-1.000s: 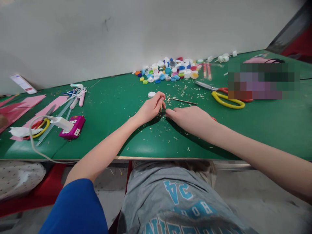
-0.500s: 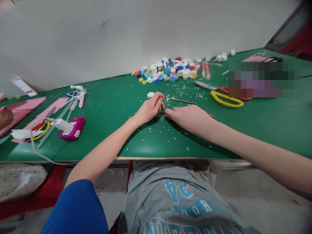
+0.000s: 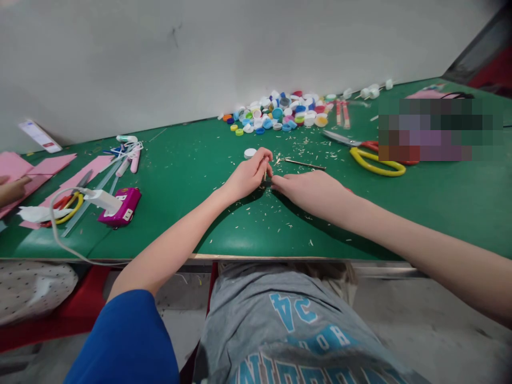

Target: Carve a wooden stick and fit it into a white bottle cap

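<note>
My left hand [image 3: 253,169] is closed around a thin, pale wooden stick [image 3: 264,175], which stands roughly upright above the green table. Just to its right, my right hand [image 3: 310,191] is closed, palm down, with its fingertips close to the stick's lower end. A small dark piece shows between the hands, but its kind and most of my right fingers are hidden. Pale wood shavings [image 3: 276,214] lie scattered around both hands. Beyond my left hand sits a white bottle cap [image 3: 250,153]. A thin metal rod [image 3: 304,164] lies behind my right hand.
Colourful bottle caps [image 3: 280,113] are heaped against the wall. Large scissors [image 3: 372,154] with red and yellow handles lie at the right. A magenta power adapter [image 3: 123,207], glue guns [image 3: 130,160] and pink sheets [image 3: 52,164] are at the left, near another person's hand [image 3: 14,191].
Both my hands keep nearly the same pose around the stick. The view has shifted slightly. At the far left, the other person's hand has moved and shows more of its fingers.
</note>
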Motion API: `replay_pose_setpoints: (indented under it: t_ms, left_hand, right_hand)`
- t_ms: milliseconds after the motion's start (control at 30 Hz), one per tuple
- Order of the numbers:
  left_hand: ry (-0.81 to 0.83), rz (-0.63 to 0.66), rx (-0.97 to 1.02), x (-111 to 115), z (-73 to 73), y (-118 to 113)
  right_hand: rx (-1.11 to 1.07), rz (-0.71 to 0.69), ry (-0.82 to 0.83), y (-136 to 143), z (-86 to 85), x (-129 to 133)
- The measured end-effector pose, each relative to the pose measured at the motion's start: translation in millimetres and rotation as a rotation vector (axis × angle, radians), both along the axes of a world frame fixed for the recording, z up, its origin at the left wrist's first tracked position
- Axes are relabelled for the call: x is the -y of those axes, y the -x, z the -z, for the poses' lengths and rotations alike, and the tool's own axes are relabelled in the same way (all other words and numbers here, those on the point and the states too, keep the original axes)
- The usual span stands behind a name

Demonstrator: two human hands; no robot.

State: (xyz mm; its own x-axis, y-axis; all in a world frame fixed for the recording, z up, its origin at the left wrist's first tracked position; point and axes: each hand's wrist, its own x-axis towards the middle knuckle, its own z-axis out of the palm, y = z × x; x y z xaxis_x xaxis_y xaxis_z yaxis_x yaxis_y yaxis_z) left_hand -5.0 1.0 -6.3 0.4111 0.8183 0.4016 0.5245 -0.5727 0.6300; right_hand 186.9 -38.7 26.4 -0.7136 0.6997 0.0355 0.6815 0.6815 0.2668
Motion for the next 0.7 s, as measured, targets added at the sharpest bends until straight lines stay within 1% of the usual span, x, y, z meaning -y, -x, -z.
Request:
replay_pose_setpoints:
  t_ms: [167, 333, 500, 600, 700]
  left_hand:
    - [-0.028, 0.010, -0.010, 0.8, -0.2, 0.0]
    - [-0.045, 0.014, -0.025, 0.5, 1.0, 0.2]
    - [-0.039, 0.011, -0.027, -0.1, 1.3, 0.7]
    - [-0.037, 0.006, -0.034, 0.1, 1.1, 0.7]
    - [-0.033, 0.005, -0.033, 0.6, 0.6, 0.2]
  right_hand:
    - [-0.028, 0.018, 0.064, 2.1, -3.2, -1.2]
    - [-0.010, -0.002, 0.046, 3.2, -5.3, 0.1]
    - [0.030, 0.020, 0.054, 4.4, -7.0, 2.6]
    - [0.019, 0.041, 0.062, 2.2, -5.2, 3.8]
    - [-0.026, 0.065, 0.030, -1.4, -1.1, 4.7]
